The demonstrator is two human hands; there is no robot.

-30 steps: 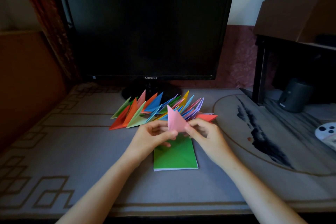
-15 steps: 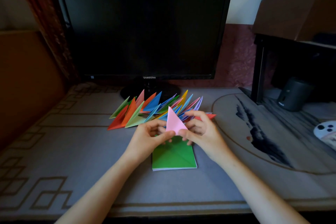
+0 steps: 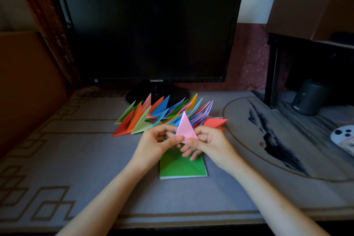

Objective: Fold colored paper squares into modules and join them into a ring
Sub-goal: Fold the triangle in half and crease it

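Pink paper, folded into a pointed triangular module [image 3: 185, 129], stands tip-up above the counter [image 3: 95, 159], pinched at its lower corners by the left hand [image 3: 155, 144] and right hand [image 3: 209, 144]. Under the hands lies a green-topped stack of paper squares [image 3: 182, 168]; behind them a row of folded colored modules [image 3: 162, 113] fronts the Samsung monitor [image 3: 149, 28].

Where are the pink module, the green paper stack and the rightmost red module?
pink module [image 3: 185, 129], head view, middle of its upright triangular face.
green paper stack [image 3: 182, 168], head view, top sheet near its front edge.
rightmost red module [image 3: 214, 122], head view, its flat upper face.
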